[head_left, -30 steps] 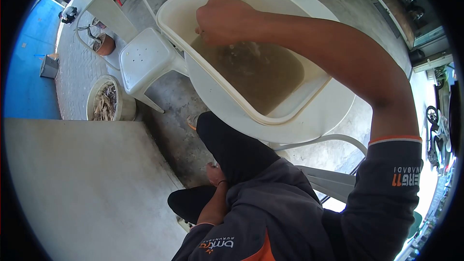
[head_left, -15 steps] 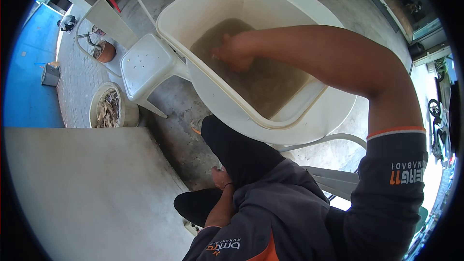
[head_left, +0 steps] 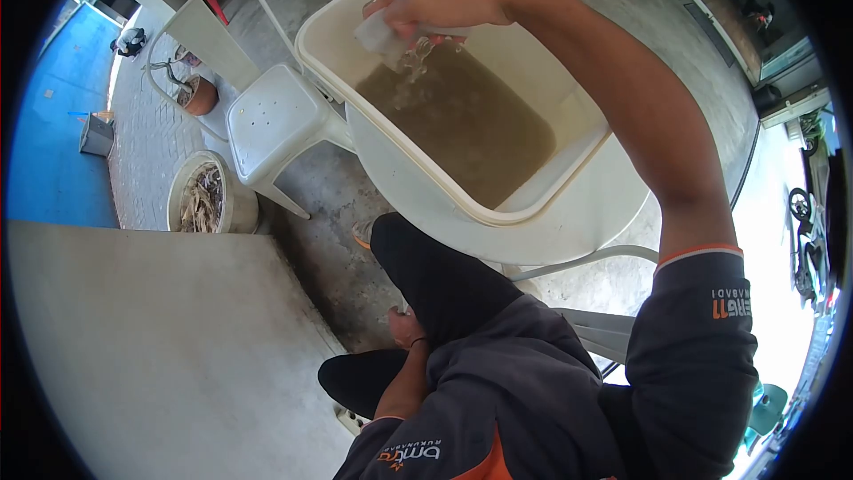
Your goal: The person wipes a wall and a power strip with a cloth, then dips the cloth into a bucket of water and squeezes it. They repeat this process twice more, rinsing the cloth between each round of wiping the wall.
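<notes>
My right hand [head_left: 435,4] is over the far left part of a cream plastic tub [head_left: 426,173], with its fingers closed round a wet whitish cloth [head_left: 378,36]. Water [head_left: 413,62] streams from it into the tub. Murky brown water [head_left: 471,120] covers the tub's bottom. Down beside my bent knee, my left hand [head_left: 406,326] is curled closed. A small pale bit shows at its fingers, too little to name.
The tub rests on a round white table [head_left: 577,236]. A white metal chair [head_left: 275,116] stands left of it, near a bucket of dry scraps [head_left: 203,196] and a potted plant [head_left: 197,95]. A pale flat surface [head_left: 160,329] fills the lower left.
My right hand has risen out of the murky water toward the tub's far rim. The whitish cloth now shows in it, with water running off. My left hand stays by the knee.
</notes>
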